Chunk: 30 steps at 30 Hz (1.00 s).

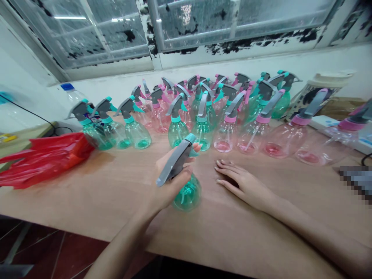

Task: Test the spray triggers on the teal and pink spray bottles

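Observation:
My left hand [171, 170] is wrapped round the neck of a green spray bottle [188, 195] with a grey and teal trigger head. The bottle is near the middle of the wooden table, its head leaning towards me. To its right, my right hand [235, 178] rests on the tabletop with fingers stretched out and nothing in them. Just beyond my hands stands a row of spray bottles, among them a green one [178, 131] and a pink one [223, 137]. Several more pink and green bottles crowd behind this row.
A red plastic bag [49, 159] lies on the left of the table [116, 201]. Three green spray bottles [138, 133] stand beside it, with a blue-capped bottle [69, 91] behind. At the right are a pale printed bag [322, 87] and a blurred dark object [357, 180].

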### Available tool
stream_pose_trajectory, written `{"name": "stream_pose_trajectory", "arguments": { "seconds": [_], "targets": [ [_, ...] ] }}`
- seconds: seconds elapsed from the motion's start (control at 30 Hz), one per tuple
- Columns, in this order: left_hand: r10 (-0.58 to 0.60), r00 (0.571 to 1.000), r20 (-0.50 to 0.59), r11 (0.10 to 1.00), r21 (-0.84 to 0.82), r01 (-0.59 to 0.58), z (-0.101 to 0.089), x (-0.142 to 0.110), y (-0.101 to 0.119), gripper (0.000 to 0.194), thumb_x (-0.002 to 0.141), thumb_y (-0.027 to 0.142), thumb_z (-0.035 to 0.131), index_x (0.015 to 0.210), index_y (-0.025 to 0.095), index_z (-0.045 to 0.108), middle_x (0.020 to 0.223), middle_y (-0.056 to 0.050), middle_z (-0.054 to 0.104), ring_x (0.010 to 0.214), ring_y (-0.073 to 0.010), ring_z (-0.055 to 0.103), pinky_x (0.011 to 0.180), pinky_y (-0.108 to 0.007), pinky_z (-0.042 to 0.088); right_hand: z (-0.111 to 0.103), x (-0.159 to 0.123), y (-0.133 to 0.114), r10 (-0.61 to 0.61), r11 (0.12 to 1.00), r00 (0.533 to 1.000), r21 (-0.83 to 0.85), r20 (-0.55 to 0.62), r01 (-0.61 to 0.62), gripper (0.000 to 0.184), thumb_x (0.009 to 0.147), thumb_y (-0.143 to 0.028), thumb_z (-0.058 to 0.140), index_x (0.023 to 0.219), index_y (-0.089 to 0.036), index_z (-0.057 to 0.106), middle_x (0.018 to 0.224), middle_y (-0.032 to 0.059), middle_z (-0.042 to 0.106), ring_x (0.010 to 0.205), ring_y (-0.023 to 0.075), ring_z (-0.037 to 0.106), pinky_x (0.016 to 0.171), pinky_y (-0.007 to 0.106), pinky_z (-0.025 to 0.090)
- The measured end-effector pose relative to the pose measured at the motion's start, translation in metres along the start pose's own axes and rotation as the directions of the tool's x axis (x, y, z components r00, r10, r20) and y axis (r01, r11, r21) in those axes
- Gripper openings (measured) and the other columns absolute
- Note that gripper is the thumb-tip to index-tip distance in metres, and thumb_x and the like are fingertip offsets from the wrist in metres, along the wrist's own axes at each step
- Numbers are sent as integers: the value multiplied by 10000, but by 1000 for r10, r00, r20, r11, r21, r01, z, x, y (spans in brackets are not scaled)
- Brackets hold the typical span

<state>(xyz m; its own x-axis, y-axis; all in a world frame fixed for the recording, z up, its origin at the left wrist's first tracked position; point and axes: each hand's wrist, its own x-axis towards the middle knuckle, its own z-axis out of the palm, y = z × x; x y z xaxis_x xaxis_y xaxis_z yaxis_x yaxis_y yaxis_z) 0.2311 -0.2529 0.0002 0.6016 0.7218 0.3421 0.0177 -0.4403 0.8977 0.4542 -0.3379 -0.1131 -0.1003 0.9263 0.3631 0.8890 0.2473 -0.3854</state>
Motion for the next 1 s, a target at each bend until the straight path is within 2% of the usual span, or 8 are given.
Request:
{"name": "stream_pose_trajectory", "arguments": {
  "seconds": [0.27, 0.37, 0.63, 1.0],
  "targets": [
    [-15, 1000, 7, 1000, -15, 15, -1, 1, -3, 432, 788, 232, 583, 1217, 212, 625, 1280, -80, 661, 1119, -272, 654, 941, -409, 561, -2, 0, -1, 5, 1000, 1000, -19, 20, -5, 420, 981, -394, 459, 1309, -165, 587, 1421, 116, 544, 1350, 267, 460, 1129, 524, 368],
    [11, 1000, 0, 1000, -4, -11, 0, 1, -1, 410, 798, 233, 575, 1203, 218, 638, 1260, -71, 673, 1138, -276, 643, 962, -420, 546, -1, 0, -1, 3, 1000, 1000, -16, 19, -2, 424, 981, -391, 462, 1311, -157, 586, 1421, 118, 543, 1350, 264, 460, 1133, 516, 364],
    [-8, 1000, 28, 1000, -1, 8, -1, 1, 2, 370, 794, 239, 564, 1153, 218, 654, 1248, -72, 673, 1098, -274, 655, 908, -399, 559, 0, 0, 1, -4, 1000, 1000, -26, 15, 4, 433, 978, -402, 457, 1310, -156, 589, 1421, 113, 544, 1350, 269, 458, 1139, 507, 360],
    [46, 996, 81, 999, -20, -44, -5, 2, -5, 313, 802, 223, 560, 1097, 236, 666, 1216, -43, 675, 1020, -226, 638, 873, -356, 509, 0, 1, 0, -5, 999, 1000, -35, 25, 6, 441, 982, -404, 449, 1312, -143, 584, 1427, 116, 534, 1356, 266, 450, 1144, 505, 351]
  ]
}}
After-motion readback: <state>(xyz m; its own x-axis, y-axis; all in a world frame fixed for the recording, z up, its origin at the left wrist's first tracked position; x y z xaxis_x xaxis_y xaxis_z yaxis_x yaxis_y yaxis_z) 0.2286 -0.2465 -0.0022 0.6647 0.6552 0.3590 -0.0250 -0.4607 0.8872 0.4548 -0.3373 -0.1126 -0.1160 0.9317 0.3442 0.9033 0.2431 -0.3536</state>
